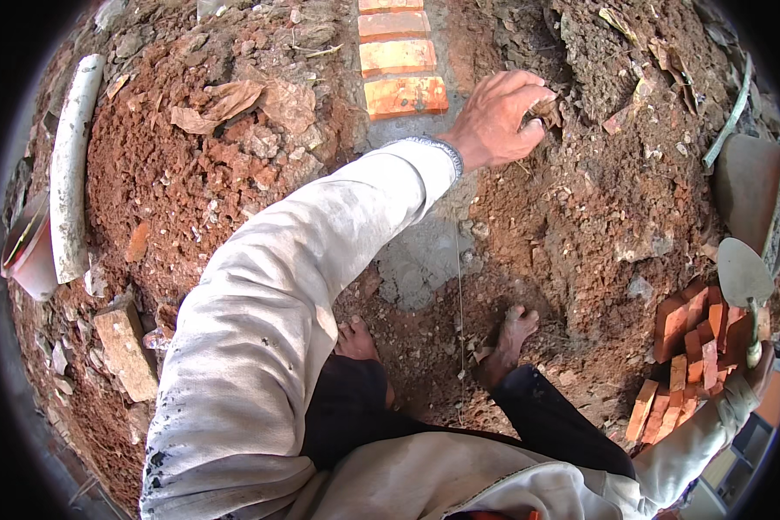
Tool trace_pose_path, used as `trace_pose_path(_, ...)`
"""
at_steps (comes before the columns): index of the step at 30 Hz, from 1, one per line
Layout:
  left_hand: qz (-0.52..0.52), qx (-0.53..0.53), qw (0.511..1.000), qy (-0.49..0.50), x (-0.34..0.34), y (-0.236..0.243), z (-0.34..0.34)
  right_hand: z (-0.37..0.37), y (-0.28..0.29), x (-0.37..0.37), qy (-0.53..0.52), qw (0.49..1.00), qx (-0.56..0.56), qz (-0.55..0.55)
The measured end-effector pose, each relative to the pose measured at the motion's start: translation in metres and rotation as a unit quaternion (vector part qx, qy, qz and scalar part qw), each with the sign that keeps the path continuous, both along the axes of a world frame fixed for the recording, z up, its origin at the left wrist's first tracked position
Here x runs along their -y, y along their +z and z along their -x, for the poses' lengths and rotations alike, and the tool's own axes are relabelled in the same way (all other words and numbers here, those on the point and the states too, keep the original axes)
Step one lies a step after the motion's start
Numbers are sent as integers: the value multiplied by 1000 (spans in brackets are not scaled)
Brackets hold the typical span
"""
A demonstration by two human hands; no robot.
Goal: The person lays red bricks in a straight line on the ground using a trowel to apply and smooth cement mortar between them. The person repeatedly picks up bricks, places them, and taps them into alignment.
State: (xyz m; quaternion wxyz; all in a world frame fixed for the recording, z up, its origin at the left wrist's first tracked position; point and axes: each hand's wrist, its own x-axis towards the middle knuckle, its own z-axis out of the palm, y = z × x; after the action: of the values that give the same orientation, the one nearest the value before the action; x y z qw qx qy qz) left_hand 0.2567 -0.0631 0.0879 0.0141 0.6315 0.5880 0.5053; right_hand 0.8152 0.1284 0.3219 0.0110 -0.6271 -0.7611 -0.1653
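My left hand [501,121] reaches across the middle, just right of the nearest brick in the row. Its fingers curl toward the thumb over the soil; whatever lies between them, perhaps a small brown clod, is too unclear to name. At the far right, my right hand [761,371] grips the handle of a trowel [744,271], its rounded grey blade raised above a pile of bricks [690,351]. Orange bricks [405,96] lie in a row on grey mortar at the top. More wet mortar [416,264] spreads below my left wrist.
A thin string [458,295] runs over the mortar between my bare feet. A white pipe [75,165], a bucket [36,256] and a pale block [126,349] are on the left. Reddish soil [160,178] heaps up on both sides.
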Motion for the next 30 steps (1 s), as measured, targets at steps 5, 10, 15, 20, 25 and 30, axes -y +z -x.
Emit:
trace_pose_path(5,23,94,988,-119,12,61,-123,162,28,48,184,950,-236,92)
trace_pose_path(10,171,93,980,30,12,78,-113,312,-67,73,255,799,-444,315)
trace_pose_path(15,274,-8,960,59,45,28,8,384,-106,110,226,820,-372,371)
trace_pose_path(20,458,-124,867,150,78,-25,77,357,-132,105,229,848,-327,349)
trace_pose_path(25,489,-210,836,133,89,-65,100,335,-141,105,238,851,-315,346)
trace_pose_path(30,473,-235,844,94,79,-85,97,318,-144,96,144,859,-270,410)
